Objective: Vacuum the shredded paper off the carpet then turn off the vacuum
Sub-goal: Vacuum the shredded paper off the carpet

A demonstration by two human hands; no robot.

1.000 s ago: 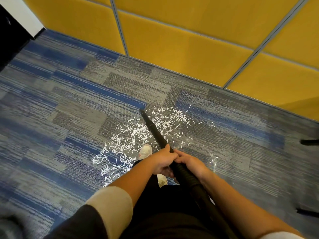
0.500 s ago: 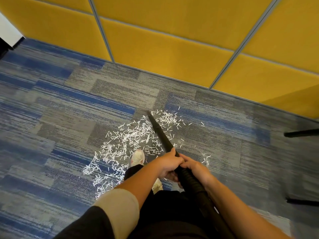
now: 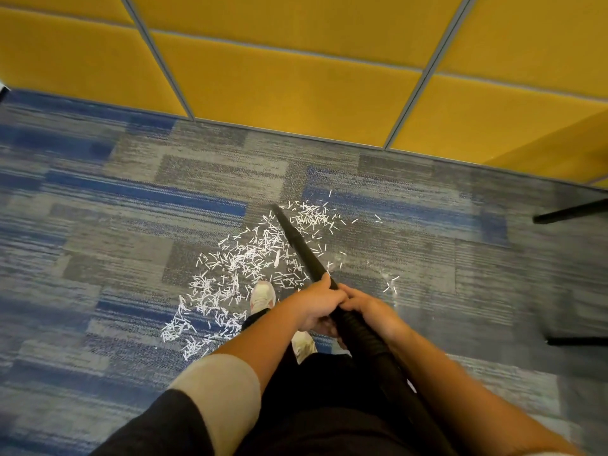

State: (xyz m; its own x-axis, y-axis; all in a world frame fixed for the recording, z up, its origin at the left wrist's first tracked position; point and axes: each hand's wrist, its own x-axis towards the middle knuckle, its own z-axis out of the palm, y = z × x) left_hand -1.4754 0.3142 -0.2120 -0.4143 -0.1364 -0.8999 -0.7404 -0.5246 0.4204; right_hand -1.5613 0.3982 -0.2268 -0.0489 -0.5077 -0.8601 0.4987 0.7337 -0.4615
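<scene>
White shredded paper [image 3: 243, 274] lies scattered over the blue and grey carpet [image 3: 98, 232], in a band from centre down to the lower left. A black vacuum wand [image 3: 297, 243] slants up and left, its tip at the far edge of the paper pile. My left hand [image 3: 317, 302] grips the wand where it meets the ribbed black hose [image 3: 365, 340]. My right hand [image 3: 370, 311] holds the hose just behind it. The vacuum's body is out of sight.
A yellow panelled wall [image 3: 296, 77] runs along the far edge of the carpet. Black furniture legs [image 3: 569, 212] stick in from the right. My white shoe [image 3: 262, 296] stands among the paper, close to my hands.
The view has shifted towards the wall. The wand tip has stayed at the far side of the pile, and both hands keep the same grip.
</scene>
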